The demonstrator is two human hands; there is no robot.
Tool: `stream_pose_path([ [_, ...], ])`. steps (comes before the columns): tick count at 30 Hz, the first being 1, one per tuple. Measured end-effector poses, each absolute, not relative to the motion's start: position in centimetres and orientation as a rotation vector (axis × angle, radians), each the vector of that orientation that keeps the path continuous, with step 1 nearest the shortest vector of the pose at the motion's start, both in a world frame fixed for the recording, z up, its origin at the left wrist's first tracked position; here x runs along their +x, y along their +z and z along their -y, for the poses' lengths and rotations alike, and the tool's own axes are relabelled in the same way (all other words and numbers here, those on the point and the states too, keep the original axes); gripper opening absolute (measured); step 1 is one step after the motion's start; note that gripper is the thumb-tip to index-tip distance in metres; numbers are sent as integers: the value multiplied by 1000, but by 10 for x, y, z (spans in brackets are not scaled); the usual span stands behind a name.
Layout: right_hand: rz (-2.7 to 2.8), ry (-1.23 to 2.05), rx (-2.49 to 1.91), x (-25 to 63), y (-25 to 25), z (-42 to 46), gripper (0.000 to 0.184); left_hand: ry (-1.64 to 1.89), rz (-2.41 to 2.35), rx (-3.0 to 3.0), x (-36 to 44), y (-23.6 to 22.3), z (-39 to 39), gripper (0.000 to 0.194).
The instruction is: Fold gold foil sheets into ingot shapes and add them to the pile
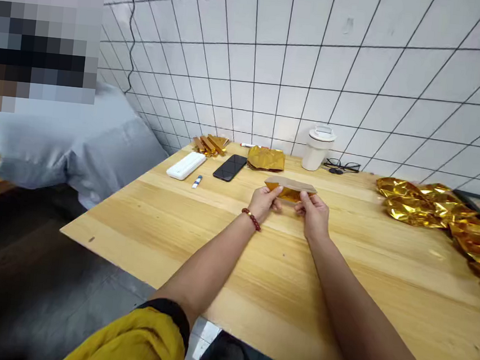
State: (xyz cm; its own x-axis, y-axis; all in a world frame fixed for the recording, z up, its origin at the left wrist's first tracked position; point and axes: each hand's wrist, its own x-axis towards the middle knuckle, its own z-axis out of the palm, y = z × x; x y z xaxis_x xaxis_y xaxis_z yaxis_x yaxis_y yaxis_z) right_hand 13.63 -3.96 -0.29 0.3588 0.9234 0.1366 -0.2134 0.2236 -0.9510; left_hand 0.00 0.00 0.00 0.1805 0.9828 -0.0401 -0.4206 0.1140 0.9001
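A folded piece of gold foil paper [290, 191] is held just above the table between my two hands, its pale brown back showing along the top. My left hand [265, 201] pinches its left end, thumb on the near side. At the right end my right hand [314, 211] grips it the same way. Beyond my hands lies a stack of gold paper sheets [266, 159]. Several folded gold paper strips [210, 145] sit in a pile at the table's far left corner.
A black phone [230, 168], a white power bank [186, 166] and a small white-and-blue tube [197, 181] lie left on the wooden table [168, 224]. At the back stand a white cup [317, 148] and glasses [343, 166]. Shiny gold foil pieces [428, 204] line the right. Another person [70, 135] is at left.
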Motion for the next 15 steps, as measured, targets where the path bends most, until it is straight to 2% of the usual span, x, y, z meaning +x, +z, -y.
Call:
stream_pose_path([
  [8, 839, 809, -1182, 137, -8, 36, 56, 1159, -777, 958, 1, 5, 4, 54],
  [15, 876, 833, -1139, 135, -4, 39, 57, 1107, -813, 1040, 1, 2, 7, 44],
])
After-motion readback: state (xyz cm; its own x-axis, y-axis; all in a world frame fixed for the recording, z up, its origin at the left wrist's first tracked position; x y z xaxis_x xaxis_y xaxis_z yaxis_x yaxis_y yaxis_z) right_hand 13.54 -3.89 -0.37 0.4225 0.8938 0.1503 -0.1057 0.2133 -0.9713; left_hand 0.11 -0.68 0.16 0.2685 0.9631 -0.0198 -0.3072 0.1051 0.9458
